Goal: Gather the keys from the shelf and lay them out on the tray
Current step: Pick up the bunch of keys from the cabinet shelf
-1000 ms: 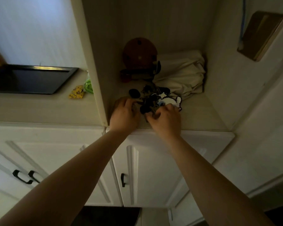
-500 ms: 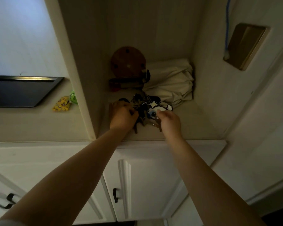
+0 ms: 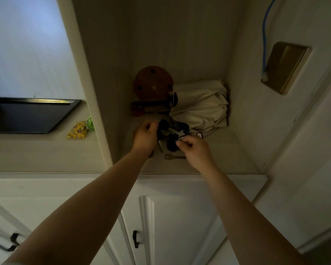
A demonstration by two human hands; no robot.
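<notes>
A dark bunch of keys (image 3: 169, 131) with black fobs and a black-and-white tag lies on the shelf (image 3: 218, 155) inside the alcove. My left hand (image 3: 144, 135) is closed on the bunch's left side. My right hand (image 3: 194, 148) pinches the bunch at its right, by the white tag. A single brass key (image 3: 173, 156) lies flat on the shelf just below the bunch, between my wrists. The black tray (image 3: 31, 115) sits on the counter to the left, outside the alcove.
A yellow tag with a green loop (image 3: 78, 130) lies on the counter by the tray. A round wooden piece (image 3: 153, 84) and a folded cream cloth (image 3: 201, 106) fill the back of the shelf. White cabinet doors are below.
The view has tilted up and nearer. Both hands have closed in on the key bunch and lifted part of it, and a single brass key now shows on the shelf beneath.
</notes>
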